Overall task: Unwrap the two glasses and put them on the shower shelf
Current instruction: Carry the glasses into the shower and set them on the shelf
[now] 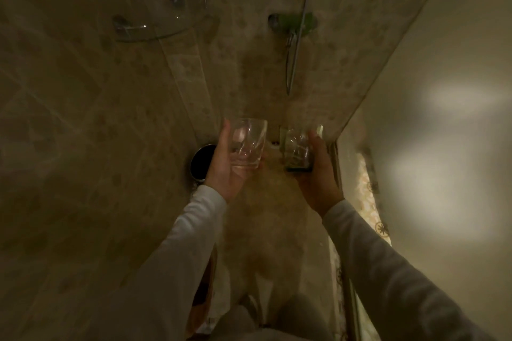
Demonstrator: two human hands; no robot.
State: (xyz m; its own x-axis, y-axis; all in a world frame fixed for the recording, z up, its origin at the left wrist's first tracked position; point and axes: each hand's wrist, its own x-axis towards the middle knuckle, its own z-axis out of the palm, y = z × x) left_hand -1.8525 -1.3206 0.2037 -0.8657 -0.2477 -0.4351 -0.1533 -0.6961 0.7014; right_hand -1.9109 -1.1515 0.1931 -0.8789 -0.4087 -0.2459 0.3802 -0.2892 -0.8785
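Observation:
I hold a clear, bare tumbler in each hand, out in front of me inside a dim tiled shower. My left hand grips the left glass from its left side. My right hand cups the right glass from below and from the right. Both glasses stand roughly upright, side by side, a small gap apart. The curved glass corner shelf is fixed to the wall far up and to the left, well above both hands, with nothing on it.
A shower mixer with a green part and its hanging hose sit on the far wall. A round dark drain-like fitting lies behind my left wrist. A glass partition edge runs along the right, with a pale wall beyond.

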